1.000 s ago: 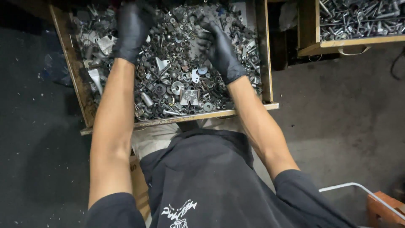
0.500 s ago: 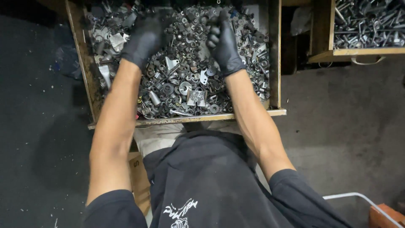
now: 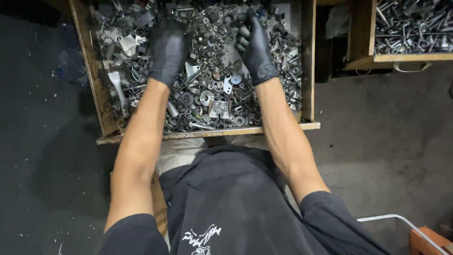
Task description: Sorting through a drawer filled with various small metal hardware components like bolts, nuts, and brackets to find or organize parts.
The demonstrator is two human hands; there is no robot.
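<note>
Sifting metal scrap (image 3: 207,101) (washers, brackets): left hand (image 3: 167,49), right hand (image 3: 255,47).

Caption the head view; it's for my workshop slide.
Two black-gloved hands, left hand and right hand, dig into a wooden drawer of metal hardware.

Dim overall; overhead light glints off metal parts (image 3: 212,94); floor (image 3: 42,165) dark; sharp focus.

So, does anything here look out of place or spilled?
Nothing stands out. The metal parts lie loose but inside the wooden drawer; none has spilled to the floor. The left hand and right hand, both gloved, rest among them.
</note>
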